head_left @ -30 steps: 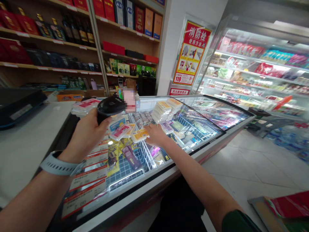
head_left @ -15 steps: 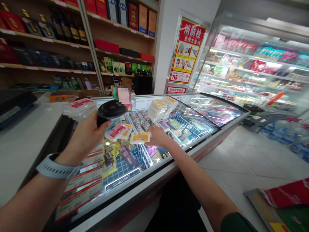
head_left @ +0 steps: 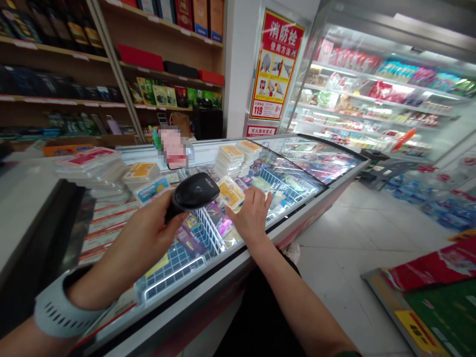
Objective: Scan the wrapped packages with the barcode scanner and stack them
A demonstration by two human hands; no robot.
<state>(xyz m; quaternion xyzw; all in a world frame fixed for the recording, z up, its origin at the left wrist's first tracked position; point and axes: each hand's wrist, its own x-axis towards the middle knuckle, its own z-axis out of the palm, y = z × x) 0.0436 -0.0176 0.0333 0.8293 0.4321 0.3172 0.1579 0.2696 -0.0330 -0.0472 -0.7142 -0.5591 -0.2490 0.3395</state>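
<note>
My left hand point(head_left: 148, 228), with a grey watch band on the wrist, is closed around the handle of a black barcode scanner point(head_left: 197, 191). The scanner's head points right, close to a clear plastic pack with a yellow label point(head_left: 230, 192). My right hand point(head_left: 251, 215) has this pack by its near right edge, thumb at the lower corner and index finger along the side; the other fingers are loosely bent. Beyond it, stacks of similar yellow-labelled packs point(head_left: 230, 158) stand on the freezer's glass top point(head_left: 297, 181).
Left on the freezer are red-labelled packs point(head_left: 89, 161), another yellow-labelled pile point(head_left: 140, 172) and price labels point(head_left: 106, 225). A phone with a blurred screen point(head_left: 173, 148) stands behind. Wire baskets point(head_left: 186, 263) show under the glass. A promotional display point(head_left: 435, 292) is at lower right.
My view has turned slightly right. The scanner has come forward and right, nearer the pack in my right hand. That pack is now turned and tilted, and the loose packs by the scanner have shifted left.
</note>
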